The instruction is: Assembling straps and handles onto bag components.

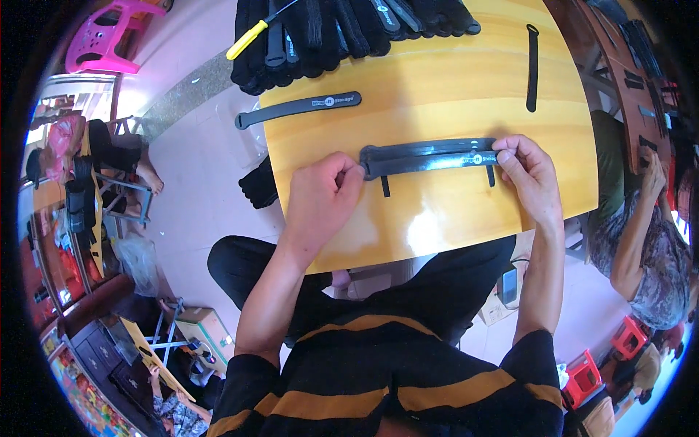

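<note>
A small stack of black storage straps (429, 162), with a loop at the left end, lies lengthwise before me at the middle of the yellow wooden table (444, 211). My left hand (322, 198) is closed, thumb and fingers pinching the looped end. At the other end my right hand (531, 175) grips the straps between thumb and fingers. Two short narrow black strips (386, 187) stick out from under the stack toward me. Beyond my left hand lies a single dark strap (302, 109) with a loop, overhanging the table's left edge.
A large pile of black straps (328, 36) fills the far left of the table, with a yellow-handled tool (247, 41) on top. Another black strap (532, 69) lies at the far right. A co-worker's hand (654, 175) is at a brown table (615, 80) on the right.
</note>
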Demonstrator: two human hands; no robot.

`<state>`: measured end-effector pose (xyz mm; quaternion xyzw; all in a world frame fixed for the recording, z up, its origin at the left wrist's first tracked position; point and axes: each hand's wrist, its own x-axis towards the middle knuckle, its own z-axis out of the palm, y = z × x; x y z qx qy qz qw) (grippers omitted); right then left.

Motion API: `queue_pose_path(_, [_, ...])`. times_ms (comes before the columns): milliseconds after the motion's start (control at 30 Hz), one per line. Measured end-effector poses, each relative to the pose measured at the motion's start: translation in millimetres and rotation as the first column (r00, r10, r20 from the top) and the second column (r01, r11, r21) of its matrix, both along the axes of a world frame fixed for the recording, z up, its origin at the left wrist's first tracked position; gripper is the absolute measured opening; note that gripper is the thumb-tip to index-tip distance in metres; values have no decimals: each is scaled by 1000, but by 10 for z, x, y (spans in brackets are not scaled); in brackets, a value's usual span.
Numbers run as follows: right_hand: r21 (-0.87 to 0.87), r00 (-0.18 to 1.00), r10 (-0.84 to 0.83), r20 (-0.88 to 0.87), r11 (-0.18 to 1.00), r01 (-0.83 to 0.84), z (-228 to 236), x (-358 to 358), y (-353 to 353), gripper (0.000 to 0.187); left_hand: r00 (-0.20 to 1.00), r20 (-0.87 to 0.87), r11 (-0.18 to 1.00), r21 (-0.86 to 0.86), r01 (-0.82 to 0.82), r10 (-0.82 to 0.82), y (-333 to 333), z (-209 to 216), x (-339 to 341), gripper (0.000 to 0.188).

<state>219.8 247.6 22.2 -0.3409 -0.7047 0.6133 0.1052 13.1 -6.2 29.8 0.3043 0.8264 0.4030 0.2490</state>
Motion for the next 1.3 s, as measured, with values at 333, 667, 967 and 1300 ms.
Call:
queue_pose_path(333, [37, 999, -27, 29, 999, 26, -19, -18, 10, 11, 1000, -9, 1000, 1, 3, -3, 40, 19, -19, 17])
queue_pose_path(667, [12, 1000, -25, 7, 1000, 25, -62, 0, 17, 9, 994, -103, 998, -55, 31, -36, 81, 20, -18, 16])
queue_pose_path(967, [15, 999, -37, 3, 999, 37, -87, -18, 18, 8, 986, -155, 996, -73, 46, -57, 85, 18, -30, 17])
queue_pose_path(1300, [-3, 999, -40, 1, 999, 40, -73, -13, 36, 9, 982, -183, 996, -86, 38, -53, 91, 19, -2, 18])
